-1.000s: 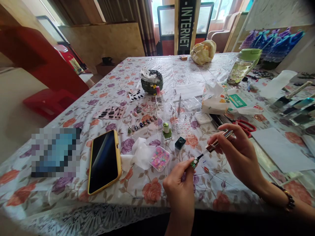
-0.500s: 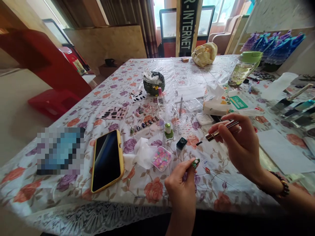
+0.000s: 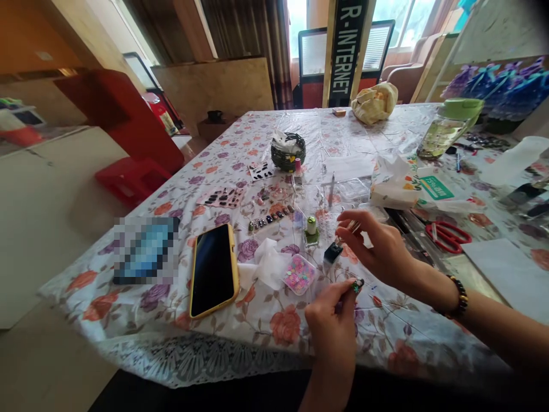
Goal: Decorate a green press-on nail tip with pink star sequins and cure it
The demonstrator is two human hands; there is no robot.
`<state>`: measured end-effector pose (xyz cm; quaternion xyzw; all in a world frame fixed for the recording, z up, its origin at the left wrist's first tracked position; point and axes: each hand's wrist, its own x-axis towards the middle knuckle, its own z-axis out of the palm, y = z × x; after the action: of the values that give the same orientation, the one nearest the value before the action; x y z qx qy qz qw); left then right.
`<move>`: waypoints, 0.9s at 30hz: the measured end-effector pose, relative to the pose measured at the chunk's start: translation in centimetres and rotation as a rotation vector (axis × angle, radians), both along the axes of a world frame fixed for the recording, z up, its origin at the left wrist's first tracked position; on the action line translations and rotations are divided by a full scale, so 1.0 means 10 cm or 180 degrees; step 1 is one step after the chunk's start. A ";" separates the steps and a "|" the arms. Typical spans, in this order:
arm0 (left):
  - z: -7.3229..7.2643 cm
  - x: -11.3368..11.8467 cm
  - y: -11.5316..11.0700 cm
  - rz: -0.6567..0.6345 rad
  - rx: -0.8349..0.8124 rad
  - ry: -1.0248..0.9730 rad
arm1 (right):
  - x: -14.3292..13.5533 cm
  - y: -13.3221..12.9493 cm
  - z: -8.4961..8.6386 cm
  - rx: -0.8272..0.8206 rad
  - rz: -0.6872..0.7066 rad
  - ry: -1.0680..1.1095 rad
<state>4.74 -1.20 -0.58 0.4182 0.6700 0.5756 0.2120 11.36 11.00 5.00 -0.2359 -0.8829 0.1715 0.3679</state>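
Right hand now over small dark pot

phone case yellow | scissors red | tablecloth floral

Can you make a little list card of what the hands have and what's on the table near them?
left hand: pinches a small green nail piece at its fingertips
right hand: holds a thin metal tool, reaching over the dark jar
between the hands: flowered tablecloth
near left: dish of pastel bits, white tissue, phone
behind: green bottle, row of nail tips, basket
right side: red scissors, tissue pack
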 end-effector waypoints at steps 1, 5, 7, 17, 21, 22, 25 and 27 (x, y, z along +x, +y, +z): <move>0.00 0.00 0.00 0.0004 -0.0029 -0.0009 | -0.02 0.01 -0.01 -0.0005 0.0145 -0.0155; 0.00 0.01 0.00 0.0009 -0.0088 -0.0071 | -0.09 0.01 0.00 -0.0027 0.0414 -0.0443; 0.02 0.01 -0.01 -0.0007 -0.0093 -0.0105 | -0.10 0.00 0.01 -0.0007 0.0299 -0.0247; 0.01 0.00 -0.01 -0.0030 -0.0082 -0.0063 | -0.07 0.01 0.03 -0.0150 -0.0018 -0.0061; -0.02 0.00 -0.01 -0.0037 -0.0036 -0.0048 | 0.00 0.01 0.06 -0.0243 -0.0256 0.0232; -0.03 0.00 -0.01 -0.0039 -0.0024 -0.0051 | 0.02 0.01 0.06 -0.0303 -0.0267 0.0265; -0.04 0.00 0.00 -0.0048 -0.0028 -0.0051 | 0.06 0.01 0.06 -0.0503 -0.0324 0.0371; -0.05 0.00 0.00 -0.0045 -0.0047 -0.0057 | 0.09 0.00 0.07 -0.0621 -0.0401 0.0459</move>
<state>4.73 -1.19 -1.03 0.4161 0.6693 0.5728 0.2253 12.22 10.99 5.67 -0.3125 -0.8168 0.2497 0.4157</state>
